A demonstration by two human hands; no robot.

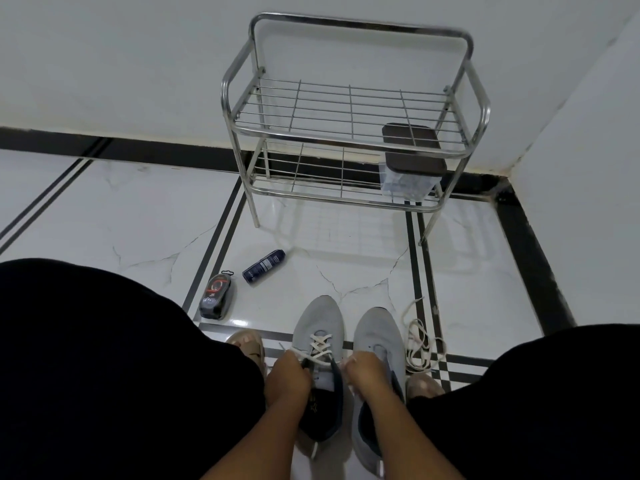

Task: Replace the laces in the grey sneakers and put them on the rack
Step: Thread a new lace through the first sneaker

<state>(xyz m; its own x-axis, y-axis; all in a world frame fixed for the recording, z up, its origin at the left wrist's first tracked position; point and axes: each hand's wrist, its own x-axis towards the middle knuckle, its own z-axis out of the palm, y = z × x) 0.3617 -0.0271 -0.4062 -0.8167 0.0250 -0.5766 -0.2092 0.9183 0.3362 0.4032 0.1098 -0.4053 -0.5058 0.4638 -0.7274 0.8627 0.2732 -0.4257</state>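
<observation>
- Left hand (287, 379): I see its fingers curled, pinching one end of the white lace (320, 346) at the left sneaker's collar.
- Right hand (363, 374): fingers curled likewise on the lace's other end, just beside the first hand.
- Left grey sneaker (320, 327): stands on the floor (138, 220) between my knees, toe toward the rack; white lace crosses its upper eyelets.
- Right grey sneaker (377, 336): just beside the first, toe the same way, no lace showing in its eyelets.
- Loose lace (420, 341): a pale tangle on the floor tiles, just right of the right sneaker.
- Rack (349, 112): two wire shelves, against the wall near the room's corner; a lidded clear box (410, 176) sits at the lower shelf's right end.
- Dark bottle (264, 266) and packet (217, 296): lying on the floor, left of the sneakers.
</observation>
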